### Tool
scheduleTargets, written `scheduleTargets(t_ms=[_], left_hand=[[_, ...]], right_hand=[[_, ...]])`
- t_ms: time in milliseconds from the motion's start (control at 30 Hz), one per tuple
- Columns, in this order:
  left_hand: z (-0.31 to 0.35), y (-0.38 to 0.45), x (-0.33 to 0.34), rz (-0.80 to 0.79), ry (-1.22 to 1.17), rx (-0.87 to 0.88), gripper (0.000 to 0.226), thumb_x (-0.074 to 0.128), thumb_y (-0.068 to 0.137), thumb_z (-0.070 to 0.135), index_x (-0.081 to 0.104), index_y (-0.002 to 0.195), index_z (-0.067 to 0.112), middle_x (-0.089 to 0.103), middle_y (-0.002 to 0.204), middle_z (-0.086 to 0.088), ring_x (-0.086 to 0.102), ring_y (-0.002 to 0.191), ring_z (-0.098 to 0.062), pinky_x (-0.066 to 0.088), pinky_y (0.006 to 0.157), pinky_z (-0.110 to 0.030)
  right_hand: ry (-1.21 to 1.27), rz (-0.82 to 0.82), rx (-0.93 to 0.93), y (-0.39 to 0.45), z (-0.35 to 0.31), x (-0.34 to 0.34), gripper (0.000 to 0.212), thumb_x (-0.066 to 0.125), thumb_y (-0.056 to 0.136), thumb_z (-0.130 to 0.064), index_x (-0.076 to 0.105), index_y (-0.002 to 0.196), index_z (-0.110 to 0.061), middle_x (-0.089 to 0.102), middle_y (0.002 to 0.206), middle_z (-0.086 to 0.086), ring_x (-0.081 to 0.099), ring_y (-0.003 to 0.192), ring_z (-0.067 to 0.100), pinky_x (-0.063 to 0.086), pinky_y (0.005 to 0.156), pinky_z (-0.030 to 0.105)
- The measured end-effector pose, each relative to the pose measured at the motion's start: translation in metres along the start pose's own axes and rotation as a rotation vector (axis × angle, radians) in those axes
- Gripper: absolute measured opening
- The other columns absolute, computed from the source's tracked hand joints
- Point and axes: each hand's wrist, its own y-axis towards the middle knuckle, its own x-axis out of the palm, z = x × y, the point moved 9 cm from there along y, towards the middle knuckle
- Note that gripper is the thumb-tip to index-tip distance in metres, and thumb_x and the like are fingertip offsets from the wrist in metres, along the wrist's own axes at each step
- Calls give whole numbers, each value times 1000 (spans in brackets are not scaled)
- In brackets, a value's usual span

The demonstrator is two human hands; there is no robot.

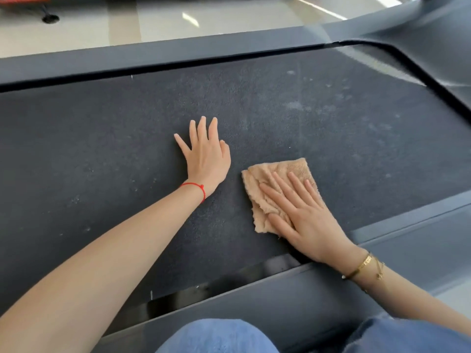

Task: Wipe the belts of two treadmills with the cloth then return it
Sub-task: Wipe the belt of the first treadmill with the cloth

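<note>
A dark, dusty treadmill belt (102, 138) fills most of the view. A folded beige cloth (275, 174) lies on the belt right of centre. My right hand (303, 217) presses flat on the cloth's lower right part, fingers spread over it. My left hand (206, 154) rests flat on the bare belt just left of the cloth, fingers apart, holding nothing. Pale dust marks show on the belt's far right area (331, 103).
Grey side rails border the belt: the far rail (153, 54) and the near rail (254, 309). The motor cover (428, 44) rises at the upper right. My knees in blue jeans (216, 337) are at the bottom edge. Tiled floor (204, 19) lies beyond.
</note>
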Motion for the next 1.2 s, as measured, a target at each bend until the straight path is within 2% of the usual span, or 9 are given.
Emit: scheduleTargets(t_ms=[167, 333, 400, 500, 600, 700, 833, 1000, 1200], left_hand=[[29, 13, 13, -4, 15, -35, 55, 31, 102, 25, 19, 155, 18, 13, 164, -6, 2, 152, -29, 0, 116, -67], [33, 23, 18, 12, 81, -85, 55, 30, 102, 28, 19, 155, 18, 14, 164, -6, 4, 152, -30, -1, 115, -69], [29, 24, 22, 4, 87, -121, 56, 30, 102, 32, 18, 156, 19, 13, 164, -6, 4, 152, -30, -1, 115, -68], [26, 24, 27, 8, 126, -146, 57, 28, 102, 35, 19, 156, 19, 14, 164, -5, 5, 152, -29, 0, 116, -66], [28, 23, 27, 28, 167, -147, 56, 30, 102, 36, 22, 155, 19, 16, 164, -4, 8, 151, -28, 3, 117, -65], [28, 23, 26, 34, 181, -142, 56, 32, 102, 35, 23, 155, 20, 17, 163, -4, 9, 151, -27, 5, 117, -65], [28, 24, 27, 16, 175, -163, 57, 28, 102, 35, 19, 156, 21, 14, 164, -2, 5, 152, -25, 3, 118, -63], [29, 25, 29, 10, 196, -167, 57, 25, 102, 35, 17, 156, 21, 13, 164, -2, 5, 152, -25, 3, 118, -63], [27, 26, 30, 19, 224, -161, 59, 23, 99, 37, 18, 156, 21, 16, 164, -3, 7, 152, -25, 6, 118, -64]], right_hand=[[11, 87, 174, 41, 95, -21, 57, 19, 102, -57, 12, 156, -41, -1, 165, -17, -3, 154, 22, -4, 124, 40], [47, 108, 309, 134, 161, -40, 56, 20, 102, -55, 12, 156, -41, -2, 166, -13, -2, 153, 28, -5, 123, 48], [51, 81, 258, 172, 156, -43, 56, 20, 103, -53, 11, 157, -40, -4, 166, -13, -2, 153, 30, -7, 122, 49], [29, 64, 77, 204, 113, -40, 56, 20, 104, -50, 14, 158, -35, -2, 166, -10, -2, 153, 30, -8, 121, 49], [8, 49, -151, 190, 62, -30, 56, 20, 104, -51, 15, 157, -35, 2, 166, -10, -1, 153, 28, -8, 122, 47], [11, 41, -276, 159, 54, -24, 56, 23, 104, -53, 15, 157, -38, 4, 165, -14, -2, 153, 21, -5, 124, 44], [-8, 66, -175, 170, 111, -37, 56, 23, 103, -54, 15, 157, -39, 2, 165, -15, -1, 154, 22, -4, 124, 43], [7, 71, 42, 256, 169, -55, 58, 17, 103, -54, 11, 157, -37, -4, 166, -11, -2, 153, 30, -5, 123, 49], [37, 14, 28, 359, 126, -58, 60, 15, 102, -51, 8, 158, -33, -4, 167, -5, -6, 152, 33, -9, 122, 51]])
